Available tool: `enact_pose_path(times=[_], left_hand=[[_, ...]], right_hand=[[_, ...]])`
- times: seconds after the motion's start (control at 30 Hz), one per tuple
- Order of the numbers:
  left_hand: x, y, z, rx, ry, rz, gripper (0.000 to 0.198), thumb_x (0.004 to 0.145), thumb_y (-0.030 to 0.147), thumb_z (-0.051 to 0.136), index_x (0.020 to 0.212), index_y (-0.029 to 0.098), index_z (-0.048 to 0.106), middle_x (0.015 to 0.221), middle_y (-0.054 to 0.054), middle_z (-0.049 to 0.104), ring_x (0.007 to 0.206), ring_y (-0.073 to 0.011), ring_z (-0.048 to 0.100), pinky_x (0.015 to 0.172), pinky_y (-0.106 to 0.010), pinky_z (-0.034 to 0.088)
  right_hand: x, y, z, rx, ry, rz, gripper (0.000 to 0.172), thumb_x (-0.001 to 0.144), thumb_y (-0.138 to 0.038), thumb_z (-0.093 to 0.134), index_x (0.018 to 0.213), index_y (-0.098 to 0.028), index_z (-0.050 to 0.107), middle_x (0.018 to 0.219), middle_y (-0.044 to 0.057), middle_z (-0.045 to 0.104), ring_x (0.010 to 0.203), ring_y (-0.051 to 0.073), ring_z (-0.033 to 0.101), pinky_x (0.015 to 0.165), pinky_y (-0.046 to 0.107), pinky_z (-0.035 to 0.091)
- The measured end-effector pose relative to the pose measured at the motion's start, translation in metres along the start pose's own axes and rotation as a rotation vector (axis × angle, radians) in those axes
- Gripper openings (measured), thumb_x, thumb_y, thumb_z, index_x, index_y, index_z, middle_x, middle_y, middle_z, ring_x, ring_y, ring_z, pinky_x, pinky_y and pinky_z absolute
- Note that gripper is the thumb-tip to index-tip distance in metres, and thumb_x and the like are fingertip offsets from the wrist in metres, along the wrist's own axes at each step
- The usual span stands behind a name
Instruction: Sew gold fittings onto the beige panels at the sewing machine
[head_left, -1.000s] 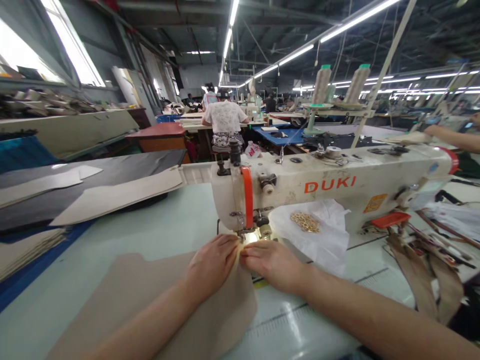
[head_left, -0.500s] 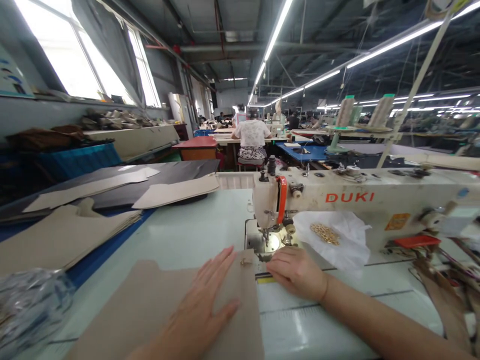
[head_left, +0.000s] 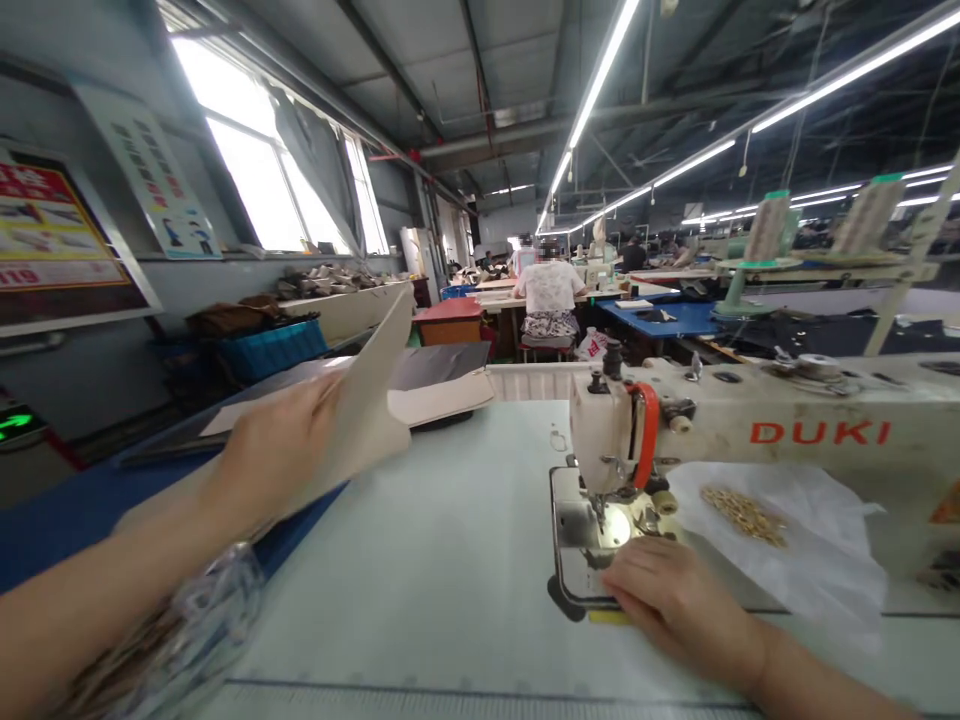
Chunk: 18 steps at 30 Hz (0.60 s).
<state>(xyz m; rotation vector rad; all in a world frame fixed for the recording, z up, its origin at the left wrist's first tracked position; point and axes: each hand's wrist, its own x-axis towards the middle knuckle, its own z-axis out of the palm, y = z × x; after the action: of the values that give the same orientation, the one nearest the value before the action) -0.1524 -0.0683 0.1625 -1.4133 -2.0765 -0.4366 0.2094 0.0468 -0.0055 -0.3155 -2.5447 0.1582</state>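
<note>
My left hand (head_left: 281,440) is raised at the left, its fingers closed on a beige panel (head_left: 367,400) that stands tilted up and blurs with motion. My right hand (head_left: 675,595) rests at the front edge of the metal needle plate (head_left: 577,525) of the sewing machine (head_left: 705,420). Its fingers are bent together, and their tips are hidden, so what they hold, if anything, cannot be made out. Small gold-coloured pieces (head_left: 742,515) lie on a white sheet (head_left: 817,560) to the right of the needle.
More beige panels (head_left: 442,398) lie at the back left. A clear plastic bag (head_left: 217,620) sits at the lower left. Thread cones (head_left: 769,230) stand at the right. A person (head_left: 550,290) sits farther ahead, back turned.
My left hand has moved from the panel on the table to the far left, now gripping a raised panel. The panel before the machine is gone from there. The view has turned left.
</note>
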Motion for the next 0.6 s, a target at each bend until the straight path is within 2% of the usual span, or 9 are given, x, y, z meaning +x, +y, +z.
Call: enact_pose_path(times=[0.07,0.13,0.2,0.27,0.33,0.37,0.47,0.53,0.6], left_hand=[[0.041,0.008,0.013,-0.04,-0.046,0.066,0.051,0.096,0.036,0.014,0.132,0.013,0.042,0.124,-0.011,0.057,0.116,-0.0297,0.052,0.099,-0.046,0.039],[0.064,0.018,0.043,-0.067,-0.09,0.065,0.047,0.098,0.026,0.013,0.133,0.008,0.038,0.128,-0.011,0.053,0.12,-0.029,0.047,0.1,-0.045,0.036],[0.07,0.025,0.083,-0.091,-0.161,0.04,0.044,0.099,0.024,0.016,0.128,0.006,0.044,0.125,-0.009,0.056,0.118,-0.0269,0.049,0.097,-0.041,0.038],[0.068,0.03,0.127,-0.107,-0.259,-0.014,0.039,0.098,0.031,0.028,0.12,0.009,0.053,0.119,-0.01,0.06,0.111,-0.0246,0.056,0.093,-0.041,0.042],[0.061,0.032,0.163,-0.11,-0.34,-0.079,0.038,0.093,0.04,0.045,0.118,0.013,0.055,0.123,-0.012,0.058,0.111,-0.0249,0.056,0.094,-0.048,0.042],[0.058,0.032,0.177,-0.11,-0.373,-0.102,0.041,0.091,0.043,0.047,0.121,0.015,0.053,0.128,-0.013,0.055,0.115,-0.0261,0.053,0.097,-0.051,0.039],[0.052,0.028,0.194,-0.105,-0.45,-0.138,0.05,0.092,0.048,0.037,0.131,0.017,0.045,0.142,-0.015,0.041,0.131,-0.0302,0.037,0.104,-0.052,0.029],[0.052,0.023,0.189,-0.099,-0.476,-0.138,0.055,0.092,0.049,0.034,0.136,0.017,0.039,0.147,-0.015,0.034,0.136,-0.0304,0.027,0.107,-0.049,0.025],[0.055,0.014,0.175,-0.09,-0.474,-0.126,0.06,0.089,0.05,0.04,0.139,0.016,0.035,0.149,-0.013,0.03,0.138,-0.029,0.024,0.109,-0.044,0.023]], right_hand=[[0.002,0.0,-0.001,0.011,0.001,-0.001,0.022,0.092,-0.014,0.04,0.08,-0.019,0.057,0.071,0.002,0.06,0.068,0.015,0.054,0.065,0.026,0.041],[0.003,0.001,-0.002,0.015,0.014,-0.018,0.022,0.091,-0.013,0.039,0.08,-0.019,0.056,0.071,0.002,0.06,0.067,0.015,0.055,0.064,0.026,0.041],[0.004,0.004,0.0,0.009,0.035,-0.033,0.023,0.091,-0.011,0.038,0.078,-0.02,0.055,0.068,0.002,0.06,0.065,0.014,0.055,0.061,0.025,0.041],[0.004,0.007,0.004,-0.005,0.066,-0.057,0.023,0.09,-0.01,0.038,0.076,-0.02,0.054,0.065,0.001,0.06,0.062,0.013,0.055,0.058,0.024,0.042],[0.003,0.012,0.008,-0.013,0.099,-0.08,0.023,0.089,-0.01,0.039,0.074,-0.02,0.053,0.063,0.0,0.059,0.059,0.013,0.055,0.056,0.023,0.042],[0.003,0.013,0.01,-0.014,0.111,-0.09,0.022,0.088,-0.01,0.04,0.074,-0.021,0.053,0.062,0.0,0.059,0.058,0.013,0.055,0.056,0.023,0.042],[0.003,0.016,0.011,-0.012,0.102,-0.085,0.02,0.088,-0.011,0.041,0.077,-0.021,0.054,0.064,0.0,0.06,0.06,0.013,0.057,0.057,0.023,0.044],[0.003,0.016,0.009,-0.005,0.083,-0.091,0.018,0.088,-0.011,0.042,0.08,-0.022,0.055,0.066,0.001,0.062,0.062,0.014,0.058,0.058,0.024,0.045],[0.003,0.014,0.006,0.008,0.071,-0.101,0.018,0.088,-0.011,0.042,0.082,-0.022,0.055,0.067,0.001,0.062,0.062,0.014,0.058,0.058,0.024,0.046]])
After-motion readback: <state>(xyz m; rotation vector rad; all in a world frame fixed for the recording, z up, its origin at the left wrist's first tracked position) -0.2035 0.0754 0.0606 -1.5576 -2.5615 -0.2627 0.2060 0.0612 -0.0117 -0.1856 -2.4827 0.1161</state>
